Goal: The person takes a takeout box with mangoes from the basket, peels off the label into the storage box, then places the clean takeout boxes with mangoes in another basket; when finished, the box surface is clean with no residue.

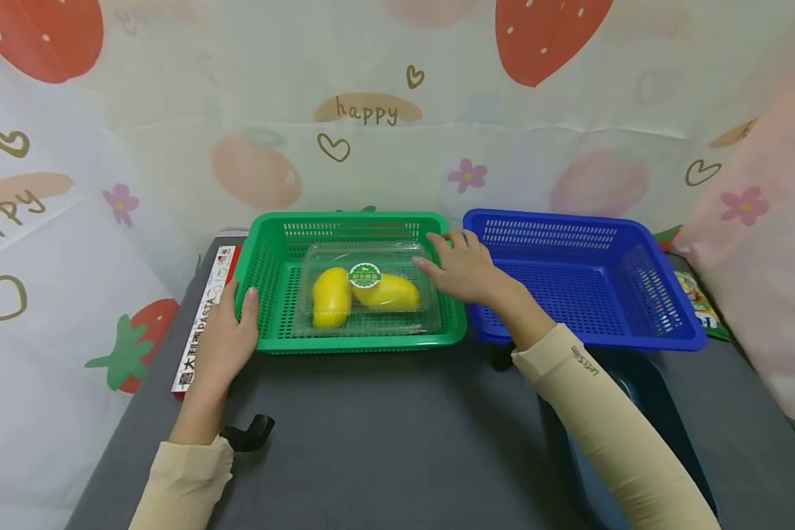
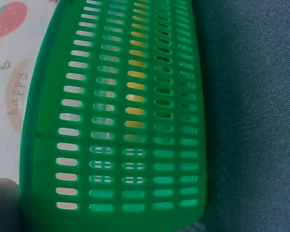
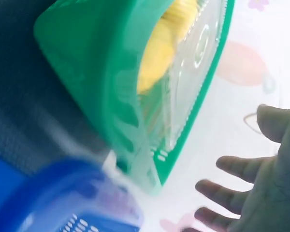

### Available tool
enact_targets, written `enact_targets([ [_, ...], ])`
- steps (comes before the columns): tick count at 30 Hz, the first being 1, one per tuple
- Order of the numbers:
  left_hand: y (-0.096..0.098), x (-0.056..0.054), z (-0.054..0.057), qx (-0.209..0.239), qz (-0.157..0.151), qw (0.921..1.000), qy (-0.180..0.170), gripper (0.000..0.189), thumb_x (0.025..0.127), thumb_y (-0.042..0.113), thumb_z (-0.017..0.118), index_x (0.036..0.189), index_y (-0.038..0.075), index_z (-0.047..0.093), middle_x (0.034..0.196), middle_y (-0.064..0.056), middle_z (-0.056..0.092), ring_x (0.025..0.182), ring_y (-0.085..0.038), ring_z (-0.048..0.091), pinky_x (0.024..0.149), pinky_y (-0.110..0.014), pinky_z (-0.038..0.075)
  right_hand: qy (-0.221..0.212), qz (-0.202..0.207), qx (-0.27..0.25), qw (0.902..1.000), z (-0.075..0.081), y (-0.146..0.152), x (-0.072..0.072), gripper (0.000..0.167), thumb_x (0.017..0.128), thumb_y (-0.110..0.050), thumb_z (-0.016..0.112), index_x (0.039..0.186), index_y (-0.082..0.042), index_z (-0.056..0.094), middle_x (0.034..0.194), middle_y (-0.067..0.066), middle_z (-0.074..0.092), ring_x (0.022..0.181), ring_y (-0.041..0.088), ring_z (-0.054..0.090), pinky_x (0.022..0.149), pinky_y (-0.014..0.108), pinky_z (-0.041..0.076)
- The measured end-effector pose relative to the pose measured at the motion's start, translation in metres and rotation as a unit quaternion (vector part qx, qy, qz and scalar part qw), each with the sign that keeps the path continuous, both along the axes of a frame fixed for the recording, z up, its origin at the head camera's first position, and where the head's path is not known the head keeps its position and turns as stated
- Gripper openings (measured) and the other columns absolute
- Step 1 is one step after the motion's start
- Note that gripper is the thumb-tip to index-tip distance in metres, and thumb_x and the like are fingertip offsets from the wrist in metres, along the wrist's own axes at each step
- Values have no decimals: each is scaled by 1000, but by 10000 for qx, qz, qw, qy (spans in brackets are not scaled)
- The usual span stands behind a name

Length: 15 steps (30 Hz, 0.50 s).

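In the head view a green perforated basket (image 1: 344,344) holds a clear plastic clamshell box (image 1: 397,252) with a round green-and-white label. Inside the box lie two yellow mangoes (image 1: 332,298). At the basket's left end is my left hand (image 1: 225,338), fingers extended and thumb apart, right beside the outer wall. My right hand (image 1: 467,272) hovers over the basket's right end, fingers spread and nothing between them. The right wrist view shows that hand's loosely spread fingers (image 3: 232,193) away from the basket rim.
A blue perforated basket (image 1: 656,337) stands to the right, with a dark blue tub (image 1: 669,419) in front of it under my right forearm. A red-and-white pasta box (image 1: 202,324) lies at the left edge. A colourful packet (image 1: 698,298) sits at the far right.
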<state>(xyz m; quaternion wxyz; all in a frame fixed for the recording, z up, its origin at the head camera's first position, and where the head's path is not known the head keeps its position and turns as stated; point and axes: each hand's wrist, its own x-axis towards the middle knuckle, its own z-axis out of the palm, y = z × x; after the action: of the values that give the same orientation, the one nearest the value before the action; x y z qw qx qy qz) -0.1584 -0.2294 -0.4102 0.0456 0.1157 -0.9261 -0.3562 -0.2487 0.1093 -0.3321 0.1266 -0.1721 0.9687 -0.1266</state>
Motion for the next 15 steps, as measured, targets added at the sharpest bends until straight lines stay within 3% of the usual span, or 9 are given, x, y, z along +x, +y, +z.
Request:
enact_targets([
  [4, -2, 1, -2, -74, 112, 9999, 92, 71, 101, 55, 20, 154, 9, 15, 144, -31, 35, 131, -48, 36, 97, -67, 31, -282, -170, -452, 9984, -7, -18, -6, 71, 100, -50, 38, 154, -11, 14, 156, 20, 17, 143, 40, 16, 112, 56, 23],
  [10, -2, 1, -4, -113, 190, 9997, 113, 67, 101, 52, 23, 154, 11, 16, 143, -30, 38, 129, -47, 39, 96, -66, 34, -1106, -977, -720, 9864, -16, -42, -10, 83, 100, -42, 46, 153, -1, -4, 147, 26, 35, 127, 37, 47, 101, 49, 42],
  [12, -1, 0, -5, -103, 192, 9997, 146, 67, 101, 51, 24, 154, 11, 17, 143, -29, 38, 129, -47, 39, 96, -65, 34, -1208, -1126, -653, 9841, -18, -45, -11, 84, 100, -41, 46, 152, 2, -4, 144, 26, 40, 123, 35, 51, 98, 46, 45],
  [15, 0, -1, -6, -103, 203, 9995, 203, 66, 101, 50, 25, 154, 11, 18, 143, -29, 39, 129, -46, 40, 97, -64, 34, -1184, -1249, -637, 9830, -21, -50, -12, 82, 100, -40, 47, 152, 3, 1, 150, 25, 32, 128, 36, 46, 100, 47, 43],
])
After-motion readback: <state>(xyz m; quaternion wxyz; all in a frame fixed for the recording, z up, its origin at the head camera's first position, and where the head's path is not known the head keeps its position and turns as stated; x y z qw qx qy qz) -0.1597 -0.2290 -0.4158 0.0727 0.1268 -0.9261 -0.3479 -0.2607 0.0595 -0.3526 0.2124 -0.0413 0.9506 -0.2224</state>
